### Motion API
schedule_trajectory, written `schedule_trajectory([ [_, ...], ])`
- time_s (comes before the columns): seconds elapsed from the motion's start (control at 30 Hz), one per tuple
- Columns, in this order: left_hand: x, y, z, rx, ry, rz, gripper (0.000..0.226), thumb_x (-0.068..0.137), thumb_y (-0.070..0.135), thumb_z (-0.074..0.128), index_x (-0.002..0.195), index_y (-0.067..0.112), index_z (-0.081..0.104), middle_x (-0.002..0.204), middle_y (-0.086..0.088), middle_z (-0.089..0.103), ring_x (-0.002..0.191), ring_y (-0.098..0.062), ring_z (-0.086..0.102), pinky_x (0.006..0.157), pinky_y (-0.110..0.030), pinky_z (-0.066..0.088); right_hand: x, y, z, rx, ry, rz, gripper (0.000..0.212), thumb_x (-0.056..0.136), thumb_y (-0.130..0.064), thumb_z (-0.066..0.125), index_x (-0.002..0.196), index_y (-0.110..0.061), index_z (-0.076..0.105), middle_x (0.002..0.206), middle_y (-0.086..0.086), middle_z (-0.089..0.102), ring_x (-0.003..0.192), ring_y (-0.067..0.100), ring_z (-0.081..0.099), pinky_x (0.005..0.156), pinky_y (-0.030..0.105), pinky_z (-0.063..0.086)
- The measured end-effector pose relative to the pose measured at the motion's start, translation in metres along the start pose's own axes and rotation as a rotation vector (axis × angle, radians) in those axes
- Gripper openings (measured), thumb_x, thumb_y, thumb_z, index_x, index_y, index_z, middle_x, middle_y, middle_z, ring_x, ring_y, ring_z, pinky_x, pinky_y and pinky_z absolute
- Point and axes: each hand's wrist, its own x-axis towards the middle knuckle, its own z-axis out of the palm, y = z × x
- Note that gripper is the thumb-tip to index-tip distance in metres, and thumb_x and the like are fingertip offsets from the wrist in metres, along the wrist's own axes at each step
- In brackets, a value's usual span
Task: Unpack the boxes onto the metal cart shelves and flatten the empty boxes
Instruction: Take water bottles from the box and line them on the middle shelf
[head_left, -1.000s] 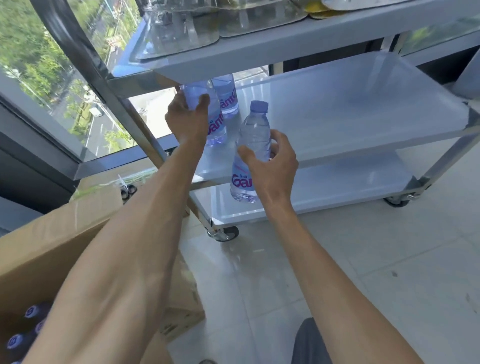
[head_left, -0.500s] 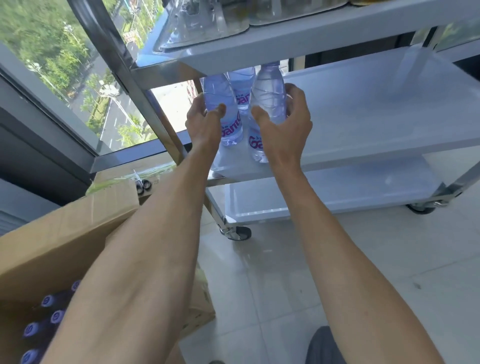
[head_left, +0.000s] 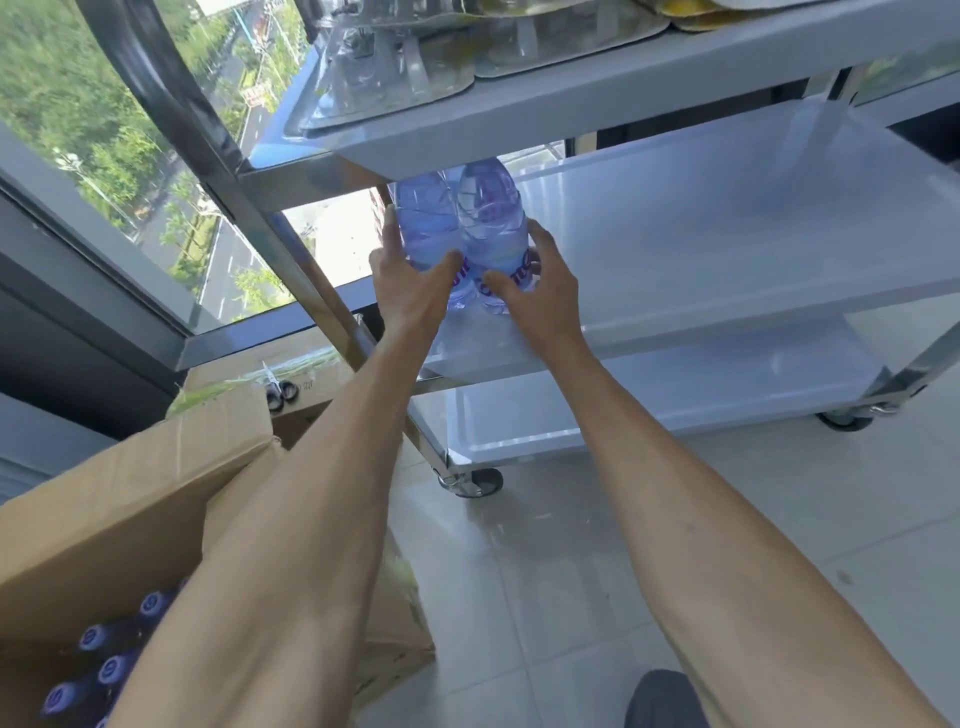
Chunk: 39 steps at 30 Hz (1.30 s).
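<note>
Inspection of the work area finds a person standing before a grey-shelved metal cart with chrome posts (head_left: 727, 260), both arms extended toward its middle shelf at roughly twelve o'clock from the viewer. The left hand (head_left: 410, 291) grips a clear plastic water bottle with a purple-lettered label (head_left: 426, 228), thumb across its front and fingers wrapped behind. The right hand (head_left: 540, 296) holds a second clear bottle of the same make (head_left: 493, 223), thumb on the label and fingers curled round the far side. The two bottles stand upright, touching one another, at the left front corner of the middle shelf; whether their bases are fully seated cannot be told, as the hands cover them. The top shelf at one o'clock carries flat clear plastic trays (head_left: 395, 67). The bottom shelf, near four o'clock, shows no bottles. At eight o'clock an open brown cardboard box (head_left: 130, 499) sits on the tiled floor (head_left: 571, 571), several blue bottle caps (head_left: 111, 670) visible inside. A second brown carton (head_left: 311, 364) lies behind it at ten o'clock, a pair of scissors (head_left: 278, 387) resting on top. Assessment: the task is at an early stage. Most of the bottles appear still boxed, and no box has yet been flattened.
</note>
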Motion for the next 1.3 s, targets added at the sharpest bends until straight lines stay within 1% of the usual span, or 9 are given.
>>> schedule_trajectory([
  [0.07,0.001,-0.005,0.003,0.086,-0.004,0.058,0.085,0.079,0.027,0.078,0.151,0.027,0.034,0.129,-0.005,0.06,0.112,-0.022,0.061,0.098,-0.039,0.052,0.001,0.001,0.001,-0.003,0.013,0.017,0.07,0.087,-0.026,0.076,0.146,-0.012,0.042,0.138,0.01,0.057,0.123,0.025,0.057,0.104,0.028,0.044],
  [0.2,0.02,-0.001,0.004,0.095,0.035,0.04,0.073,0.074,0.018,0.075,0.141,0.022,0.046,0.121,0.0,0.068,0.104,-0.021,0.066,0.093,-0.039,0.055,-0.001,0.004,0.004,-0.02,0.019,0.001,0.069,0.089,-0.031,0.073,0.148,-0.013,0.04,0.145,0.008,0.052,0.13,0.024,0.052,0.11,0.036,0.042],
  [0.43,0.027,-0.018,0.008,0.069,0.055,0.089,0.075,0.077,0.013,0.077,0.143,0.023,0.044,0.101,0.011,0.064,0.088,-0.013,0.067,0.075,-0.02,0.057,-0.003,0.002,0.01,-0.026,0.071,-0.01,0.069,0.089,-0.032,0.072,0.147,-0.011,0.041,0.146,0.009,0.052,0.13,0.026,0.052,0.11,0.035,0.041],
  [0.53,0.031,-0.023,0.006,0.051,0.056,0.08,0.071,0.077,0.016,0.078,0.14,0.025,0.045,0.097,0.013,0.064,0.085,-0.01,0.066,0.079,-0.028,0.058,-0.005,-0.004,0.017,-0.033,0.087,-0.005,0.069,0.089,-0.028,0.072,0.148,-0.011,0.04,0.147,0.009,0.05,0.132,0.026,0.05,0.111,0.035,0.039],
  [0.83,0.024,-0.018,0.003,-0.023,0.005,0.1,0.071,0.084,0.01,0.075,0.145,0.02,0.039,0.122,-0.006,0.065,0.103,-0.018,0.065,0.084,-0.021,0.054,0.042,-0.01,0.028,-0.097,0.049,0.059,0.065,0.093,-0.014,0.065,0.15,-0.008,0.035,0.145,0.009,0.052,0.13,0.027,0.051,0.103,0.024,0.037],
  [0.97,0.025,-0.019,0.004,-0.028,0.004,0.075,0.073,0.085,0.009,0.075,0.146,0.022,0.038,0.121,-0.007,0.065,0.107,-0.02,0.064,0.088,-0.026,0.054,0.053,-0.008,0.032,-0.101,0.035,0.072,0.065,0.093,-0.014,0.062,0.151,-0.011,0.033,0.145,0.007,0.051,0.13,0.027,0.051,0.103,0.027,0.038],
  [1.13,0.025,-0.021,0.006,-0.029,-0.001,0.077,0.074,0.086,0.01,0.074,0.148,0.021,0.036,0.13,-0.007,0.061,0.112,-0.019,0.062,0.092,-0.023,0.052,0.053,-0.002,0.038,-0.086,0.059,0.069,0.065,0.093,-0.015,0.063,0.15,-0.011,0.033,0.146,0.007,0.05,0.13,0.025,0.051,0.103,0.026,0.038],
  [1.23,0.024,-0.021,0.007,-0.023,0.004,0.083,0.075,0.087,0.007,0.071,0.15,0.022,0.034,0.132,-0.006,0.061,0.115,-0.019,0.061,0.084,-0.009,0.05,0.046,0.006,0.041,-0.09,0.062,0.055,0.071,0.088,-0.014,0.07,0.149,-0.005,0.034,0.145,0.011,0.049,0.131,0.027,0.05,0.107,0.035,0.041],
  [1.3,0.02,-0.02,0.008,-0.034,0.015,0.087,0.074,0.088,0.004,0.067,0.152,0.02,0.033,0.135,-0.006,0.06,0.118,-0.019,0.06,0.09,-0.014,0.05,0.044,0.008,0.042,-0.129,0.078,0.038,0.074,0.087,-0.013,0.071,0.149,-0.004,0.033,0.146,0.013,0.048,0.132,0.027,0.048,0.108,0.032,0.04],
])
